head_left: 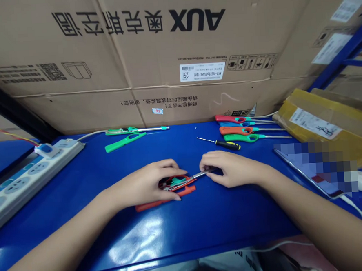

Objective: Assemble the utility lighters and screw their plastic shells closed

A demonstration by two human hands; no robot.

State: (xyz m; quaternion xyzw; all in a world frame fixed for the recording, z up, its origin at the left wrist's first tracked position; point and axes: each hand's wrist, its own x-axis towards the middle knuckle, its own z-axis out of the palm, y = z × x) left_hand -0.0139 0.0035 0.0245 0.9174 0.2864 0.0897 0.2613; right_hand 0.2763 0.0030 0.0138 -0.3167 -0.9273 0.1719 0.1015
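Note:
Near the middle of the blue table, my left hand [155,182] grips an opened red lighter casing [183,180], with a teal piece and thin wires showing inside it. My right hand [229,168] pinches the metal tube [200,174] that extends from the casing's right end. A second orange-red casing half [160,202] lies just in front, partly under my left fingers. Behind my hands lies a black and yellow screwdriver [228,145]. A green casing half [124,142] and an opened green lighter [131,130] rest at the back left.
Several assembled lighters [236,130] lie at the back right, beside a yellow-taped box [324,122]. A phone [312,170] sits at the right. A power strip [33,177] runs along the left. A large cardboard box [151,43] stands behind the table [235,226].

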